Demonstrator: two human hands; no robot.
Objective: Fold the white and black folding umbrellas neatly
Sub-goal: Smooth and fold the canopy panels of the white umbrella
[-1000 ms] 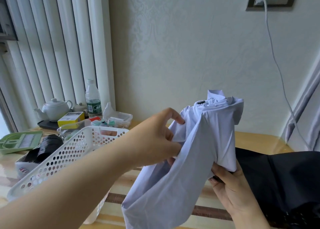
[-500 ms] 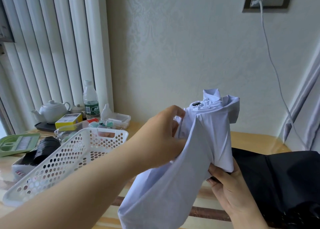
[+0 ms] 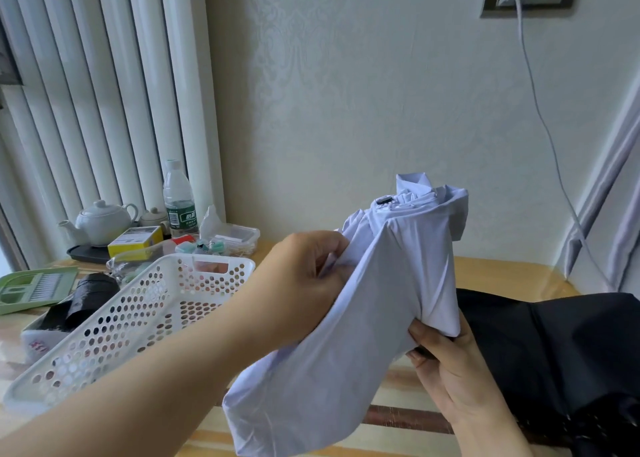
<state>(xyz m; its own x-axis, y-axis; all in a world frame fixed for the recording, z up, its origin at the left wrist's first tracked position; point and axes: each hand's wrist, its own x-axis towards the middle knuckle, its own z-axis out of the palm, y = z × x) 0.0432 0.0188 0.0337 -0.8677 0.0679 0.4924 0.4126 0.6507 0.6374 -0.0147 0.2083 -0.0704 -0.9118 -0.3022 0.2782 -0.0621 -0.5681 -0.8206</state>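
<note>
The white folding umbrella [image 3: 398, 283] stands upright in mid-air above the table, its pale fabric bunched at the top and hanging loose below. My left hand [image 3: 298, 283] pinches a fold of that fabric on the umbrella's left side. My right hand [image 3: 446, 370] grips the umbrella from below, around its lower end, where a dark part shows between the fingers. The black umbrella [image 3: 554, 352] lies spread on the table at the right, behind my right hand.
A white perforated basket [image 3: 138, 314] sits at the left on the wooden table [image 3: 502, 273]. Behind it stand a white teapot [image 3: 100, 222], a water bottle [image 3: 178, 200], a yellow box [image 3: 135, 240], a clear box [image 3: 235, 236], a green tray [image 3: 34, 287]. A cable [image 3: 540, 110] hangs down the wall.
My left hand's fingers have curled tighter on the white fabric, pulling the fold leftward. The umbrella and my right hand stay nearly in place.
</note>
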